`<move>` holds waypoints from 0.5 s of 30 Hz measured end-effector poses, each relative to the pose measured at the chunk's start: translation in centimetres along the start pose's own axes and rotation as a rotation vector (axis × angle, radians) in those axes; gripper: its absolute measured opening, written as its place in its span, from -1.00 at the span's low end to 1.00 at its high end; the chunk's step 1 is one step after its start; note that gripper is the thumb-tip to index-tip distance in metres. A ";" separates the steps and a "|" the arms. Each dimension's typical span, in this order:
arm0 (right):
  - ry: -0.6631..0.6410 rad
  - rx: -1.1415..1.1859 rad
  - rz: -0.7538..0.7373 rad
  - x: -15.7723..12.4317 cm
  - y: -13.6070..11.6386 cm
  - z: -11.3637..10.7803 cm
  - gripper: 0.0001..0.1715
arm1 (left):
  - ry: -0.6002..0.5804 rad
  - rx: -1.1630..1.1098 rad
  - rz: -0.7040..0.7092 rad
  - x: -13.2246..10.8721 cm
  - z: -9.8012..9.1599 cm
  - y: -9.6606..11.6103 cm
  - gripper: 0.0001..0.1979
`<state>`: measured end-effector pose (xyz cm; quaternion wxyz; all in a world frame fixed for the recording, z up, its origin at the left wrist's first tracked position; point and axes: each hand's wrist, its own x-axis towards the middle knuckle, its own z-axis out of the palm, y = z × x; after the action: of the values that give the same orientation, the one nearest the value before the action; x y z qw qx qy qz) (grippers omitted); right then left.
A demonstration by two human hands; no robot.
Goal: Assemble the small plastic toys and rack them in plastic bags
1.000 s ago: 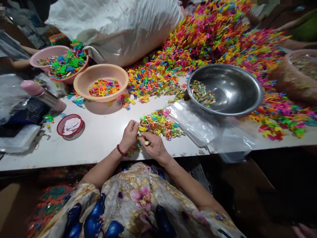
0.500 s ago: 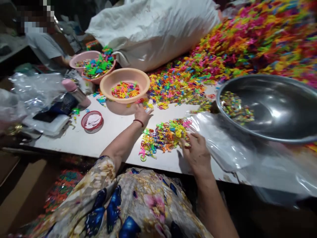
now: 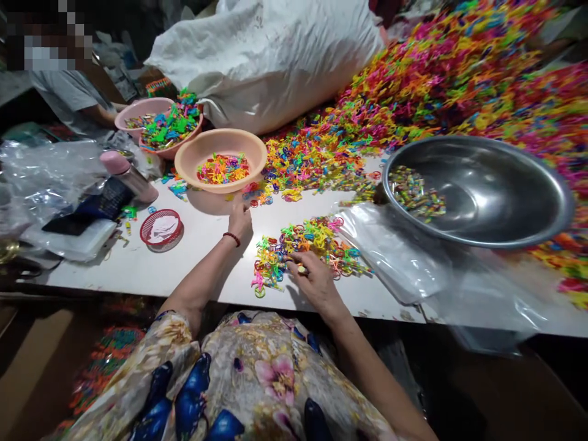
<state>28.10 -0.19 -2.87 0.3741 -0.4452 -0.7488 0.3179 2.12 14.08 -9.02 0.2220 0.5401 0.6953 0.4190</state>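
While the right hand [image 3: 313, 283] clutched a small tube [image 3: 302, 269] by the toys [image 3: 270, 260], the left hand [image 3: 240, 220] hovered near the basin [image 3: 218, 142], its grip unclear.

Floral top [image 3: 257, 349], pink blossoms [image 3: 278, 376], blue patches [image 3: 195, 383]; red bead bracelet [image 3: 233, 237].

Here near the front edge of your desk [image 3: 128, 269] sits the small heap [image 3: 316, 233]: little plastic pieces in pink, green, yellow, orange, blue and red, rings among them, lying loose and jumbled. Your right hand [image 3: 316, 283] is at the heap's near side, and there's a pale-ended piece [image 3: 302, 269] poking from its grip! Farther from that edge, just beyond your left hand [image 3: 240, 219], lies a thin, bright scatter [image 3: 257, 195] of small pieces.
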 end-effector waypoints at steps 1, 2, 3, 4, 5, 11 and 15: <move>-0.018 0.013 -0.008 0.0 -0.3 0.5 -0.74 | -0.001 0.068 0.034 0.0 0.0 0.2 -0.87; -0.036 0.025 -0.018 -0.1 -0.5 1.0 -0.75 | -0.011 0.126 0.073 0.1 0.2 0.6 -0.86; -0.053 0.034 -0.028 -0.3 -0.8 1.5 -0.75 | -0.036 0.184 0.121 0.3 0.4 1.0 -0.83; -0.073 0.041 -0.038 -0.5 -1.1 2.0 -0.75 | -0.071 0.236 0.170 0.7 0.7 1.5 -0.81; -0.094 0.046 -0.044 -0.7 -1.4 2.4 -0.76 | -0.111 0.289 0.220 1.1 1.0 2.1 -0.79; -0.180 0.025 -0.011 -2.2 -2.4 2.7 -0.79 | -0.270 0.317 0.202 3.7 3.2 4.4 -0.81; -0.146 0.019 0.020 -2.7 -2.0 1.6 -0.78 | -0.192 0.031 0.091 4.4 3.7 3.9 -0.91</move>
<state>26.74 -3.70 -2.83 0.3194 -0.4245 -0.7668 0.3603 5.75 19.73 -7.22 0.2600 0.6122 0.6518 0.3644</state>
